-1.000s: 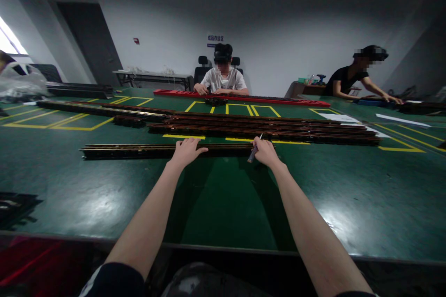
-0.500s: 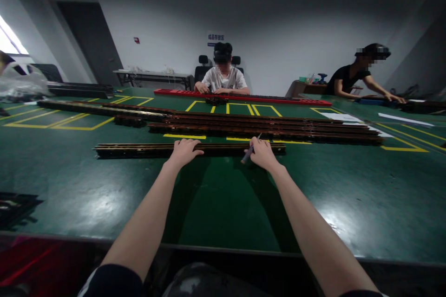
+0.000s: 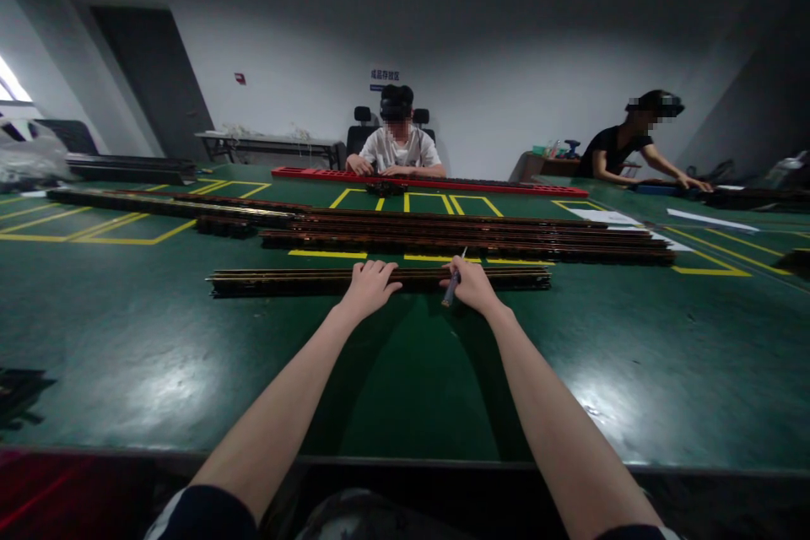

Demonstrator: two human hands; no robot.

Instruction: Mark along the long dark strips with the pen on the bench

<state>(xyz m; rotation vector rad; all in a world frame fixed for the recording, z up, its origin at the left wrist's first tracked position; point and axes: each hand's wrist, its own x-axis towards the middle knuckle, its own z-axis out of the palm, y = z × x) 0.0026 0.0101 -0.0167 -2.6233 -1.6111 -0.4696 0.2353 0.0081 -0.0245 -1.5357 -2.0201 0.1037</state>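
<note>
A short bundle of dark, long metal rails (image 3: pixel 284 282) lies crosswise on the green table before me. My left hand (image 3: pixel 369 287) is wrapped over its middle, fingers across the far side and thumb along the near side. Farther right, my right hand (image 3: pixel 472 283) is closed around a small screwdriver (image 3: pixel 450 290) with a grey handle and a thin bright shaft pointing away from me. That hand also rests against the rails, though its fingertips are partly hidden.
A longer stack of dark rails (image 3: pixel 468 234) lies just beyond. Farther back is a red tray-like strip (image 3: pixel 494 184), with a person (image 3: pixel 405 148) seated behind it. Another person (image 3: pixel 623 153) leans over the table at right. White papers (image 3: pixel 604 218) lie near the stack's right end.
The short rail bundle has slid to the right along the table, with my left hand moving right on it. My right hand still holds the screwdriver, now turned more upright in view.
</note>
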